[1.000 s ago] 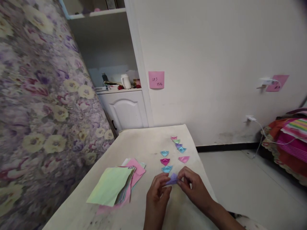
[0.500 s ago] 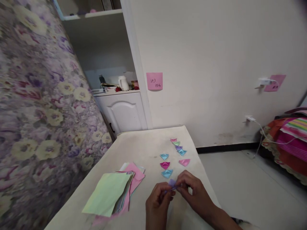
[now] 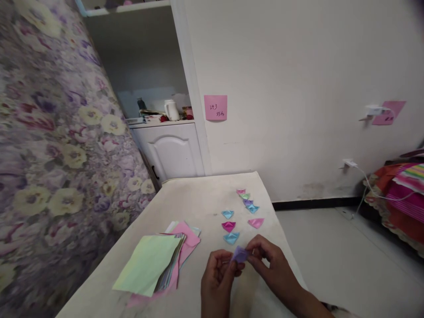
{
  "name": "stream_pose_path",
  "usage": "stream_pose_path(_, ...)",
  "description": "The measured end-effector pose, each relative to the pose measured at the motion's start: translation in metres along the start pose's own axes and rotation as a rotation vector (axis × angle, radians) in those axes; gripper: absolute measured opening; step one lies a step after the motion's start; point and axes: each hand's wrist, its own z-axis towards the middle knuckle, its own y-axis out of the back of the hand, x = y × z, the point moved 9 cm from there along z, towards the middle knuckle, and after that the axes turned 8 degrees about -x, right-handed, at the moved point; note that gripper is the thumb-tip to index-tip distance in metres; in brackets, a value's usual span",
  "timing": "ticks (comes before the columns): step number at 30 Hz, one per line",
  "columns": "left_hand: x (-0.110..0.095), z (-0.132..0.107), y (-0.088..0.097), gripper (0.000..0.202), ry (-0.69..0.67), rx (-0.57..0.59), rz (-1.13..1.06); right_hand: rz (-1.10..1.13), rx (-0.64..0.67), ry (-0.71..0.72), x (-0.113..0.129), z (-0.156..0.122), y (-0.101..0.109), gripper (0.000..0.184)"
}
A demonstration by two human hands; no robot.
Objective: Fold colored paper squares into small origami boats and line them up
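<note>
Left hand (image 3: 217,276) and right hand (image 3: 271,265) meet over the near end of the off-white table top (image 3: 195,198). Both pinch one small folded purple paper piece (image 3: 239,255) between thumb and fingertips; left grips its 8 o'clock edge, right its 3 o'clock edge. The piece is held just above the table and is not lying on it. At 11 o'clock from the piece, very near, lies a light-blue folded paper shape (image 3: 231,238). Beyond it, in a line toward 12 o'clock, lie a magenta folded shape (image 3: 228,226) and a second light-blue folded shape (image 3: 227,214). At 1 o'clock lies a pink folded shape (image 3: 256,222). Farther along, a short row of four small folded shapes (image 3: 247,199) runs toward the table's far edge. At 9 o'clock from the hands sits a fanned stack of coloured paper squares, pale green on top (image 3: 149,263). At 12 o'clock, a pink sticky note with handwriting (image 3: 215,107) is stuck on the white wall. A white cabinet door (image 3: 170,150) stands at 11 o'clock.
</note>
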Motion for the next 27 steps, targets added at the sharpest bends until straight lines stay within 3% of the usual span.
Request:
stream_pose_path(4, 0.008, 0.004, 0.001, 0.029, 0.045, -0.012, -0.04, 0.014, 0.002, -0.078, -0.009, -0.001, -0.003, 0.01)
stream_pose_path(10, 0.016, 0.008, 0.003, 0.029, 0.066, 0.017, 0.01, 0.025, 0.0, -0.071, -0.011, 0.0, -0.004, 0.007)
stream_pose_path(21, 0.014, 0.008, 0.001, 0.019, 0.078, 0.121, 0.068, 0.05, 0.029, 0.085, 0.008, 0.001, -0.005, 0.01)
stream_pose_path(27, 0.015, 0.01, 0.004, 0.024, 0.065, 0.05, -0.083, 0.054, 0.022, 0.128, 0.01, 0.001, -0.004, 0.011)
